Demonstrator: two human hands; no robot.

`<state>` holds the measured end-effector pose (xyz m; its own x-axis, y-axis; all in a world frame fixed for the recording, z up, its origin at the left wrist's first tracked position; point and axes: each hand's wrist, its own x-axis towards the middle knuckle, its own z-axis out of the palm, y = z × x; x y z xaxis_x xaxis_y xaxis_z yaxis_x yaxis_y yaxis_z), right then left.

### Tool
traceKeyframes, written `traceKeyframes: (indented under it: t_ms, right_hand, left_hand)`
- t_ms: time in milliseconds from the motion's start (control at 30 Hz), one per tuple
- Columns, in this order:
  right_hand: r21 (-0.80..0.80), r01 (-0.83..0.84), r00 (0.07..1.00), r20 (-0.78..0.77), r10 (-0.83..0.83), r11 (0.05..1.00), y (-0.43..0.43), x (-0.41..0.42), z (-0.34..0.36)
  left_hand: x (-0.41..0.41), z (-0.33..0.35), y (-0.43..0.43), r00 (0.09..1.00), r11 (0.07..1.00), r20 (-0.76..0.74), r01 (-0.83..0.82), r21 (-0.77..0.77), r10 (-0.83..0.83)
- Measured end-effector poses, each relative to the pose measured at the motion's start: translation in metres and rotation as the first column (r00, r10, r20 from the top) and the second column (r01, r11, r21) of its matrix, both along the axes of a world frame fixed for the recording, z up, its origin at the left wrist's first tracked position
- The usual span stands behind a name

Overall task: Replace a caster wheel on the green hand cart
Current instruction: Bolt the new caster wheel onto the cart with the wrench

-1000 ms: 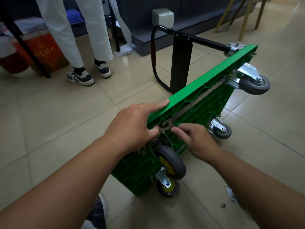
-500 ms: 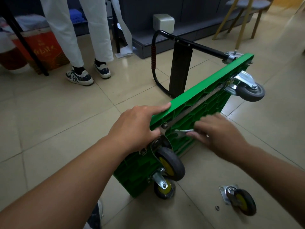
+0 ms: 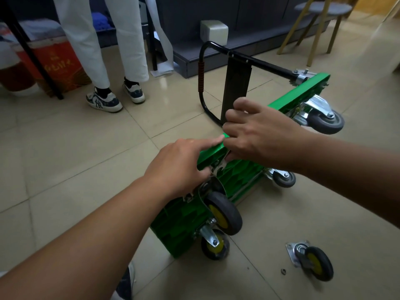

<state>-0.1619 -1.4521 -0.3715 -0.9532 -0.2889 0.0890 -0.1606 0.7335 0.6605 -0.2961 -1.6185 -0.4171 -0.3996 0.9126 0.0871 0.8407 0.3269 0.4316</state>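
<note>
The green hand cart lies on its side on the tiled floor, underside facing me. My left hand grips its upper edge, index finger stretched along the rim, just above a yellow-hubbed caster at the near corner. My right hand is over the edge, its fingers curled round the handle of a small metal wrench; the wrench head sits at the caster's mounting, and the handle is mostly hidden by the hand. A loose caster with its plate lies on the floor at lower right.
A second yellow-hubbed caster and two grey casters are on the cart. The black handle rests on the floor behind. A small washer lies near the loose caster. A person's legs, a red box and a stool stand beyond.
My right hand has swung the wrench from the right side up over the cart's edge. My left hand keeps its hold on the edge. The view has tilted, showing the loose caster.
</note>
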Motion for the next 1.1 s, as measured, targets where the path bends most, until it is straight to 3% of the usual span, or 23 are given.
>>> traceKeyframes:
  t_ms: [667, 833, 933, 1000, 1033, 1100]
  right_hand:
    - [-0.003, 0.075, 0.993, -0.091, -0.075, 0.997, -0.002, -0.002, -0.001]
    - [-0.169, 0.206, 0.966, -0.123, -0.228, 0.964, 0.016, 0.008, -0.023]
    - [-0.37, 0.281, 0.921, -0.155, -0.357, 0.885, 0.022, 0.022, -0.055]
    - [-0.554, 0.31, 0.864, -0.174, -0.472, 0.772, 0.016, 0.03, -0.082]
    - [-0.662, 0.321, 0.828, -0.15, -0.54, 0.677, 0.01, 0.033, -0.095]
    - [-0.867, 0.324, 0.755, -0.004, -0.656, 0.378, -0.003, 0.033, -0.123]
  left_hand:
    - [-0.003, -0.005, 0.002, 0.999, 0.999, -0.027, 0.035, 0.021, -0.034]
    - [-0.004, -0.004, 0.002, 0.999, 0.999, -0.036, 0.038, 0.004, -0.038]
    - [-0.003, -0.003, 0.002, 0.998, 0.999, -0.046, 0.045, -0.002, -0.045]
    - [-0.003, -0.002, 0.002, 0.997, 0.998, -0.046, 0.055, -0.003, -0.056]
    - [-0.003, -0.002, 0.002, 0.997, 0.998, -0.045, 0.057, -0.003, -0.057]
    - [-0.002, -0.001, 0.002, 0.998, 0.999, -0.043, 0.052, -0.009, -0.053]
